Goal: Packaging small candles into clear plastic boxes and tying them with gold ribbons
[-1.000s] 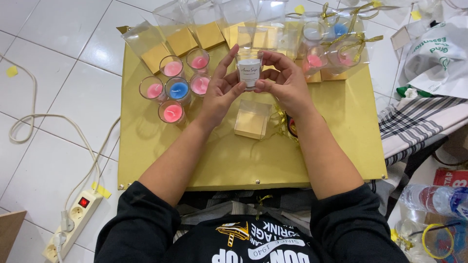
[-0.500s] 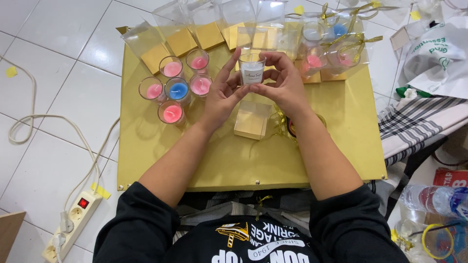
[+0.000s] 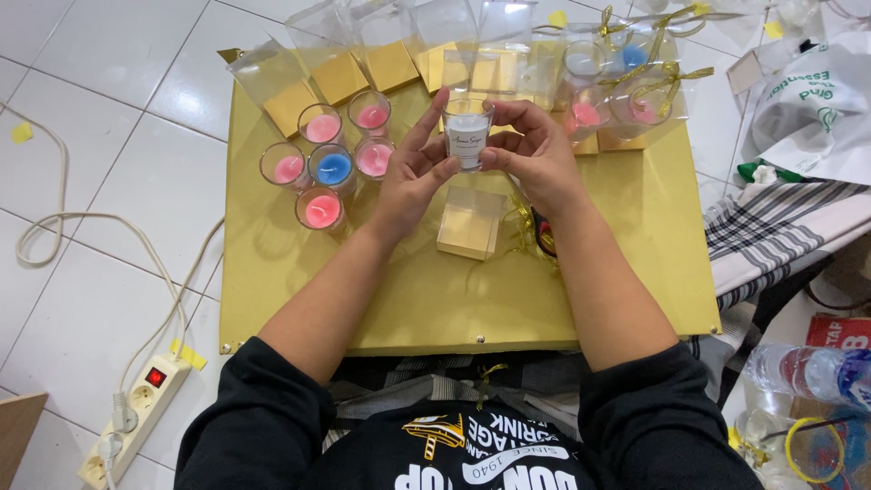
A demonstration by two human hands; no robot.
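A small glass candle cup (image 3: 468,134) with white wax and a white label is held up between both hands over the gold board (image 3: 435,299). My left hand (image 3: 410,178) grips its left side, thumb on the label and forefinger raised. My right hand (image 3: 535,154) wraps its right side and top. Just below the cup stands a clear box with a gold base (image 3: 470,222). Left of my hands sit several glass cups with pink wax (image 3: 321,208) and one with blue wax (image 3: 333,169).
Clear bags with gold bases (image 3: 340,77) line the board's far edge, and ribboned packed ones (image 3: 635,95) stand at the far right. A power strip (image 3: 136,404) and cable lie on the tiled floor at left. Checked cloth (image 3: 771,227), a plastic bag and a water bottle (image 3: 807,372) lie at right.
The cup has stayed between both hands with only a slight shift; my fingers have adjusted a little around it.
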